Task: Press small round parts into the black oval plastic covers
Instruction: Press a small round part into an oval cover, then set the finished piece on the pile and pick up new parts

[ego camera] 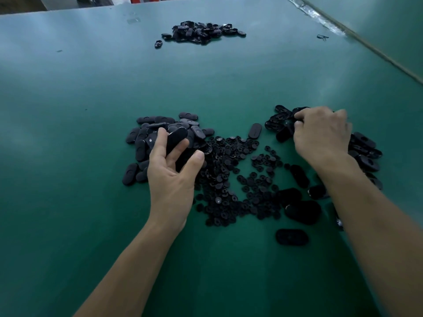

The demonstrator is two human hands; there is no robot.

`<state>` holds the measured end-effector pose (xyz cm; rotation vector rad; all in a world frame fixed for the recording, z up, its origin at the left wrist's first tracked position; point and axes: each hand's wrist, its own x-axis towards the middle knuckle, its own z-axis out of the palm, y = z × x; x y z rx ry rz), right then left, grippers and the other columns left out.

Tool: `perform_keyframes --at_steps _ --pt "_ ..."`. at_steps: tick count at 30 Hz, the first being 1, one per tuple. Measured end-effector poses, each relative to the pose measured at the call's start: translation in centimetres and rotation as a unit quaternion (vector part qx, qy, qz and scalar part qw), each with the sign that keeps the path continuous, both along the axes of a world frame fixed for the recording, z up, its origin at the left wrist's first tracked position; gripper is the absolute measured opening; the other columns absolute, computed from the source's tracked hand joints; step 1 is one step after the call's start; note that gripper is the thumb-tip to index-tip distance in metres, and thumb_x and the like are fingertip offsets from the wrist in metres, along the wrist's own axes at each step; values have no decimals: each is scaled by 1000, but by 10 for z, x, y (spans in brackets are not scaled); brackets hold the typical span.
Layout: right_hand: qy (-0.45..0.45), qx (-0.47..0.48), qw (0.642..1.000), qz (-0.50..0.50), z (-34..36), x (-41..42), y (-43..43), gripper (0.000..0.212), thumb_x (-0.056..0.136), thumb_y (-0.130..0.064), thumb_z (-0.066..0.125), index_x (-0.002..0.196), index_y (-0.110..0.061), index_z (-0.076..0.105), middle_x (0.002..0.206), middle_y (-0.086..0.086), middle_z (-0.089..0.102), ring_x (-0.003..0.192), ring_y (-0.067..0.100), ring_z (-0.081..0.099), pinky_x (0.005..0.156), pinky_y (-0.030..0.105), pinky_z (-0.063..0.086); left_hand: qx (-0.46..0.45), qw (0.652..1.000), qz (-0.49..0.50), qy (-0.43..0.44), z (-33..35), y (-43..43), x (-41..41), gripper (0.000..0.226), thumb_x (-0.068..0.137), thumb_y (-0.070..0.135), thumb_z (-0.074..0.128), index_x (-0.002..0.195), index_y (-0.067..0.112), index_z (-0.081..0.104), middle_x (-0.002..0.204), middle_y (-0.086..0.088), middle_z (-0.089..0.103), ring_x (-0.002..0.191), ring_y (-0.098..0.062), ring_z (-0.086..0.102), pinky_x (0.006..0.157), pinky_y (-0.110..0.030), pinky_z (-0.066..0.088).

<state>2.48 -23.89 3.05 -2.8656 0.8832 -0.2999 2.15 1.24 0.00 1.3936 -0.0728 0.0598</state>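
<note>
A heap of small round black parts covers the middle of the green table. Left of it lies a pile of black oval covers, smooth side up. My left hand grips a few oval covers at that pile's near edge, fingers and thumb curled round them. On the right is another pile of oval covers, hollow side up. My right hand reaches into its far end, fingertips curled onto covers; motion blur hides whether one is held.
A third pile of black covers sits far back on the green table. Several loose covers lie near my right forearm. A table seam runs diagonally at the back right, with a small black piece beside it.
</note>
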Motion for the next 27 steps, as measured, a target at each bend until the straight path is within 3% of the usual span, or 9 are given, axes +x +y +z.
perform_keyframes --at_steps 7,12,15,18,20,22,25,27 --pt "-85 53 995 11 0 -1 6 31 92 0 57 114 -16 72 122 18 60 111 41 56 98 48 49 28 999 -15 -43 1 1 -2 77 90 5 71 154 17 30 150 23 26 124 2 55 90 -18 53" --pt "-117 87 989 18 2 0 7 40 87 9 59 116 -16 70 127 17 54 107 36 58 93 39 48 37 997 -38 -61 0 2 -3 51 86 12 73 131 28 56 144 4 47 120 -7 59 90 -20 53" --pt "-138 113 984 26 5 2 4 40 88 8 57 116 -18 70 125 12 57 100 27 59 90 29 44 44 996 -54 -59 1 3 -4 35 84 15 73 117 25 65 120 -2 66 109 -9 63 88 -20 53" --pt "-195 145 969 55 14 0 7 33 89 0 62 114 -20 71 114 7 66 87 14 64 88 21 49 39 995 -75 -55 1 3 -6 26 85 15 73 109 24 69 100 3 71 99 -11 66 87 -25 55" --pt "-243 212 941 98 22 -7 18 30 88 -5 68 109 -25 71 101 -8 68 72 -1 63 74 7 47 44 993 -89 -63 2 2 -7 26 86 16 73 110 24 69 101 1 71 98 -14 67 89 -33 57" --pt "-263 328 891 170 28 -17 35 32 84 -5 73 104 -30 70 93 -16 67 73 -3 65 71 10 51 37 991 -106 -67 4 1 -9 30 86 20 75 115 24 68 104 1 71 98 -15 68 89 -36 58" --pt "-245 462 804 284 26 -29 64 35 81 6 75 98 -25 70 91 -6 72 81 4 70 79 19 55 17 991 -121 -52 6 -1 -10 41 83 23 75 123 25 66 106 1 72 96 -14 69 85 -30 58" --pt "-224 508 766 325 20 -33 79 33 80 10 74 93 -20 71 90 -1 75 83 9 71 81 21 56 23 991 -125 -47 7 -1 -10 39 84 18 74 121 27 68 103 -3 74 91 -16 71 83 -29 58"
